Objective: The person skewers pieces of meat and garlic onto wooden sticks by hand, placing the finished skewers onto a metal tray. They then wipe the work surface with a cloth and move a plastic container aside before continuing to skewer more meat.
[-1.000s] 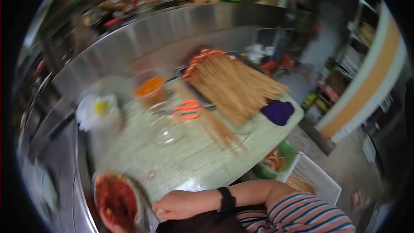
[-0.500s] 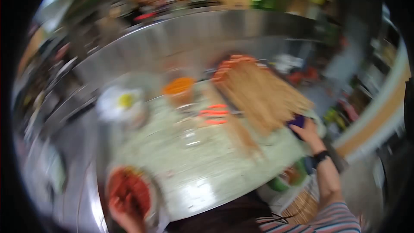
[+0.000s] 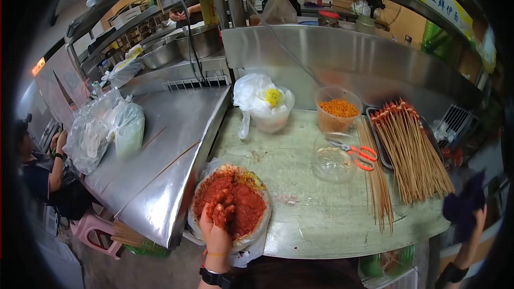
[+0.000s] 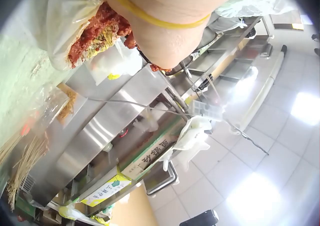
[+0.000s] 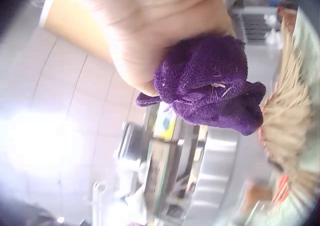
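Note:
My left hand [image 3: 217, 235] reaches into a plastic-lined bowl [image 3: 266, 219] at the lower middle of the head view, its fingers smeared with red mixture [image 3: 246, 203] and curled round a lump of it. In the left wrist view the palm side [image 4: 170, 16] hides the fingers. At the far right, beyond the board's edge, my right hand [image 3: 478, 225] grips a dark purple cloth [image 3: 463, 203]. The right wrist view shows the cloth [image 5: 210, 86] bunched in that hand [image 5: 155, 31], raised off the board.
Skewers with red tips [image 3: 412, 150] lie in a black tray on the green board [image 3: 316, 225]. Loose sticks [image 3: 377, 182], orange-handled scissors [image 3: 364, 155], clear tubs and a white bag [image 3: 251, 91] are nearby. A person [image 3: 40, 166] sits far left.
The head view has swung left. The right hand, first by the bowl, went to the purple cloth on the board's right corner and lifted it off. The left hand has come into view in the bowl.

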A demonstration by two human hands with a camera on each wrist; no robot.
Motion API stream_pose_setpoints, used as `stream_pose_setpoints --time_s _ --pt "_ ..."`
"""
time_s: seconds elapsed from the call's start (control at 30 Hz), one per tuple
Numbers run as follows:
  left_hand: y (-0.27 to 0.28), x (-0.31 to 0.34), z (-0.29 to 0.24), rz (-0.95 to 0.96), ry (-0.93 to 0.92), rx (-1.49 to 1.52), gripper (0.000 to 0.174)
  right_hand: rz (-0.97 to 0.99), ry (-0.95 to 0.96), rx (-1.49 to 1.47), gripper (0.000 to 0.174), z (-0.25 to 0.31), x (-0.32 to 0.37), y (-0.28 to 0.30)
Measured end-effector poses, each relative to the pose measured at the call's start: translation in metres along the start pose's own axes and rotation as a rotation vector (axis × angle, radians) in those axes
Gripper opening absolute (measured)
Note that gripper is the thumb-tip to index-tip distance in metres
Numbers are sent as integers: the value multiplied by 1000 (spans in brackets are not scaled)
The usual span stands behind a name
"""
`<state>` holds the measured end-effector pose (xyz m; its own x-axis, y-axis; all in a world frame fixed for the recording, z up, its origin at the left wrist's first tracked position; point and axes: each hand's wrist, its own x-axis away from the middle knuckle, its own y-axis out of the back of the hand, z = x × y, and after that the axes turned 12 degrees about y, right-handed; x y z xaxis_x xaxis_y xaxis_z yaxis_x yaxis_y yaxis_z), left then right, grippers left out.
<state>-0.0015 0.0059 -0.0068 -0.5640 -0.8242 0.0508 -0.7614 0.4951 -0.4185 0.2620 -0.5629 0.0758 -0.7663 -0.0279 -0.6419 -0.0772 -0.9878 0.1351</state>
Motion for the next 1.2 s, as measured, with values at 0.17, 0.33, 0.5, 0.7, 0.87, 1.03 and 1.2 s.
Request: stream_pose_setpoints --time_s 0.17,0.33,0.5,0.7,0.87,1.03,1.2 --pt "4 3 -2 5 -6 -48 29 743 -165 -315 50 133 -34 -255" --pt "8 1 3 -13 -29 -114 31 1180 376 64 28 94 -32 -459" --pt "13 0 4 -15 42 -85 31 1196 614 461 20 55 -12 -595" --pt "8 5 4 -101 39 -89 34 874 741 190 21 28 28 -690" --pt "11 8 -1 -86 59 -228 33 1227 892 349 26 9 44 -734" --pt "9 6 5 -150 40 -119 34 1347 679 263 32 8 34 -704" --pt "14 4 4 -55 37 -121 30 1351 638 215 29 -2 41 -625"
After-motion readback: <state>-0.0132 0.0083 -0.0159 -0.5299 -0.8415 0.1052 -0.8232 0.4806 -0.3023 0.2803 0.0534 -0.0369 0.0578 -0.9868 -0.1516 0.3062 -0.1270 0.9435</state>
